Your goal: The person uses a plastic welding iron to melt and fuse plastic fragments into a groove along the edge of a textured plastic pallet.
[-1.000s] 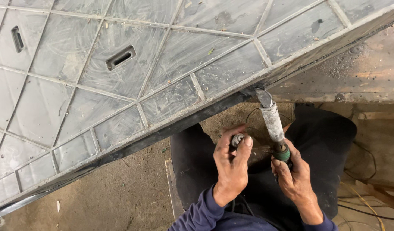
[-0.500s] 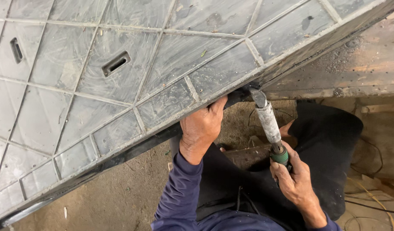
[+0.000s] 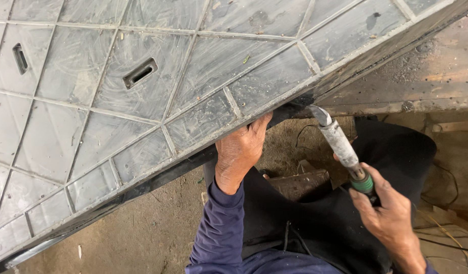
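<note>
Dusty grey metal fills most of the view, and both hands work at its lower edge. Left hand [image 3: 240, 155] sits centre frame, fingers curled up and over the rim of the big ribbed panel [image 3: 142, 96], gripping that edge from underneath (the fingertips vanish behind the rim, so how deep the hold goes is hidden). Right hand [image 3: 389, 213] is down at lower right, closed around the grip of a handheld tool [image 3: 341, 144] with a green collar near the fist. That tool's long axis slants from lower right to upper left, and its angled tip touches or sits just beside the dark edge of the panel, right of the left hand. So the panel edge lies up and away from both hands, running diagonally from lower left of the frame to upper right; the left hand is on it, the right reaches it only through the tool.

Further out: dark trousers [image 3: 315, 223] below the hands, a rusty block [image 3: 297, 183] between the legs, packed dirt floor [image 3: 142, 233] at lower left, a worn wooden plank [image 3: 422, 81] at upper right, thin wires [image 3: 447, 238] at far right.
</note>
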